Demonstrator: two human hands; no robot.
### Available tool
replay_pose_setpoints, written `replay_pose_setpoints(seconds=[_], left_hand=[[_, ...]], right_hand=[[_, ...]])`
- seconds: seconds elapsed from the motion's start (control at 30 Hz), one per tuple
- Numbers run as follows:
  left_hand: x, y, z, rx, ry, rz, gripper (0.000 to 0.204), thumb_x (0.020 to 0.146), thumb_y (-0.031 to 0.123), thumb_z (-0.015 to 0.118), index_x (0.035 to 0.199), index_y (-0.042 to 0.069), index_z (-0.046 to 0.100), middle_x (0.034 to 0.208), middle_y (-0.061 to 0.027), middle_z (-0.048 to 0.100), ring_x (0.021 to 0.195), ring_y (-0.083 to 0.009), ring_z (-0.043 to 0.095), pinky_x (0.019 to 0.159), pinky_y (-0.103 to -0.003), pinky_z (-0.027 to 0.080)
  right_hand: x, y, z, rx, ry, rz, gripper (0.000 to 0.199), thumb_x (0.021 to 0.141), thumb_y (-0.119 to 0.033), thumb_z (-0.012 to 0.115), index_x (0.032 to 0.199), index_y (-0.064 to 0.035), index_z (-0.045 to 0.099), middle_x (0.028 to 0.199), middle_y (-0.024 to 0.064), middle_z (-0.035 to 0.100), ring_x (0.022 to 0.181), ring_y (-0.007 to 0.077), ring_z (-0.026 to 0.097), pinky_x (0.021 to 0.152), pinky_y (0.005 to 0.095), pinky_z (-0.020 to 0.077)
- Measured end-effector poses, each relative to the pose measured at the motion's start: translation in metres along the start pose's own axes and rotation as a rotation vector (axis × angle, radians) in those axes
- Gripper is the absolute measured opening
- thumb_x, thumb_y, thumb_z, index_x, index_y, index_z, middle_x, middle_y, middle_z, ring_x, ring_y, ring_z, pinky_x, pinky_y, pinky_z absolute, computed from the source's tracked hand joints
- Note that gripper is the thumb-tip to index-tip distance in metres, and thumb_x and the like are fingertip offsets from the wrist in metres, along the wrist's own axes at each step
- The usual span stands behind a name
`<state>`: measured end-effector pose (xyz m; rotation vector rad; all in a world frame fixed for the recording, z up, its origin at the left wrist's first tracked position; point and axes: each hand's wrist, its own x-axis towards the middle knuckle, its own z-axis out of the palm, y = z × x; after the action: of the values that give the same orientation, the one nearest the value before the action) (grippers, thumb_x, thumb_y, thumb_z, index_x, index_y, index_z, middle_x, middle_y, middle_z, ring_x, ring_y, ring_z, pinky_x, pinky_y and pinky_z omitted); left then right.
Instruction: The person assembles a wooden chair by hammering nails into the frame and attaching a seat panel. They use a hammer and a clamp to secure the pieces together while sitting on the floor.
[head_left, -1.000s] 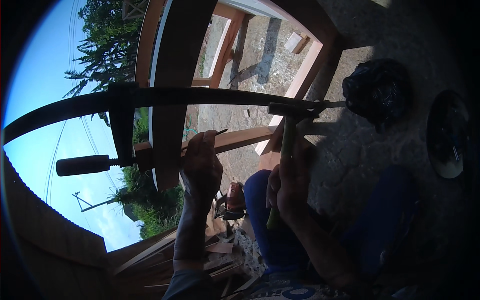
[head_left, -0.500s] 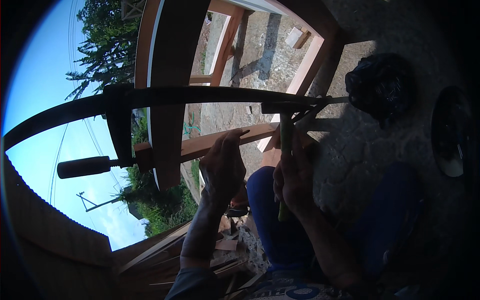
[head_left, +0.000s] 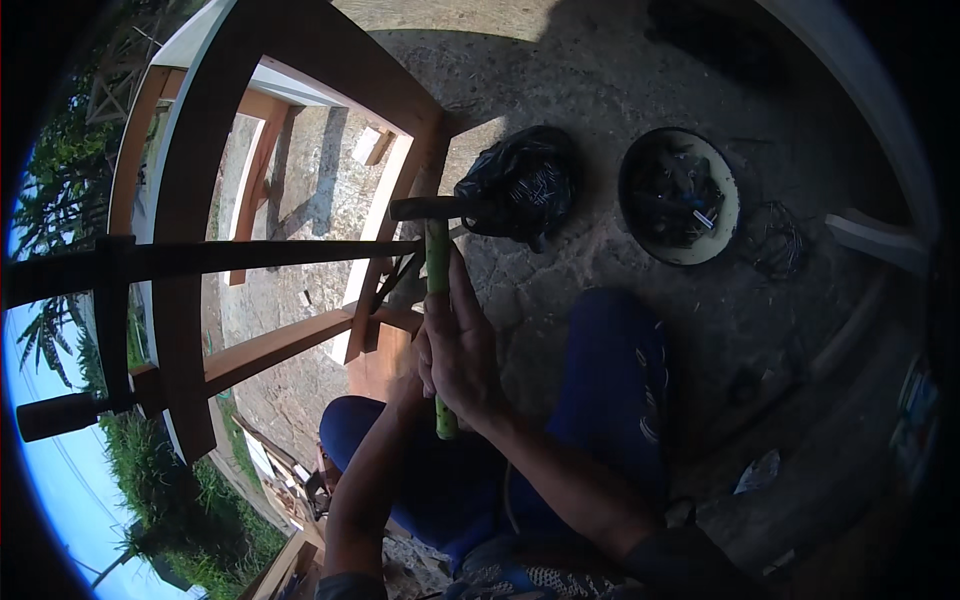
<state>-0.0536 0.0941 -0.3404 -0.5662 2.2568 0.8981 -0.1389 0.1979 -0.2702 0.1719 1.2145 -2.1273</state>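
My right hand (head_left: 462,362) is closed around the green handle of a hammer (head_left: 437,262), whose dark head points up the picture. Tucked close behind it, my left hand (head_left: 404,385) is mostly covered, so its fingers and anything in them cannot be made out. Both hands are over my lap, beside a wooden frame (head_left: 182,200). A long dark bar clamp (head_left: 270,256) spans the frame, with its screw handle at the far left. The frame's lower rail (head_left: 280,350) ends near my hands.
Beyond the hammer sits a black plastic bag (head_left: 535,185) with nails on it. To its right is a round bowl (head_left: 728,200) of dark bits, with loose nails (head_left: 780,240) beside it on the concrete floor. A pale wooden piece (head_left: 875,238) is at the right.
The view has swung right, bringing the bowl fully in. My left hand, which held a small thin stick-like thing up by the rail, has come down behind my right hand. The hammer stays in my right.
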Motion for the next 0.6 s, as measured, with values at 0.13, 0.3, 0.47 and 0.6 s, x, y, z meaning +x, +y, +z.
replay_pose_setpoints(seconds=[0.13,0.3,0.47,0.6], left_hand=[[0.028,0.008,0.056,-0.051,0.01,0.071,0.027,0.096,0.027,0.056,0.105,0.003,0.065,0.101,-0.0213,0.069,0.088,-0.0411,0.067,0.077,-0.047,0.053],[0.059,0.066,0.04,-0.05,0.251,-0.034,0.029,0.095,0.028,0.059,0.102,0.001,0.067,0.091,-0.0223,0.069,0.085,-0.0404,0.068,0.076,-0.046,0.053],[0.125,0.085,0.012,-0.404,0.791,0.211,0.025,0.091,0.023,0.062,0.095,-0.001,0.068,0.089,-0.0224,0.07,0.09,-0.0405,0.068,0.078,-0.048,0.051],[0.169,0.094,0.001,-0.331,0.669,0.088,0.024,0.089,0.021,0.062,0.101,0.0,0.065,0.098,-0.0235,0.069,0.096,-0.0419,0.067,0.083,-0.048,0.051]], right_hand=[[-0.005,-0.011,-0.057,-0.148,-0.018,0.08,0.057,0.109,-0.023,0.04,0.16,-0.0167,0.015,0.063,-0.004,0.038,0.042,0.0015,0.034,0.035,0.0196,0.0355],[-0.018,-0.037,-0.103,0.027,0.27,0.227,0.056,0.108,-0.025,0.04,0.159,-0.0238,0.018,0.064,-0.0031,0.041,0.041,0.0053,0.038,0.035,0.024,0.0389],[-0.008,-0.069,-0.111,0.154,0.347,0.215,0.053,0.107,-0.025,0.039,0.157,-0.0302,0.023,0.064,-0.0042,0.038,0.042,0.0058,0.037,0.037,0.0243,0.0373],[-0.008,-0.073,-0.114,0.205,0.315,0.213,0.053,0.107,-0.026,0.039,0.157,-0.0298,0.023,0.065,-0.0038,0.038,0.043,0.0059,0.036,0.038,0.0245,0.0375]])
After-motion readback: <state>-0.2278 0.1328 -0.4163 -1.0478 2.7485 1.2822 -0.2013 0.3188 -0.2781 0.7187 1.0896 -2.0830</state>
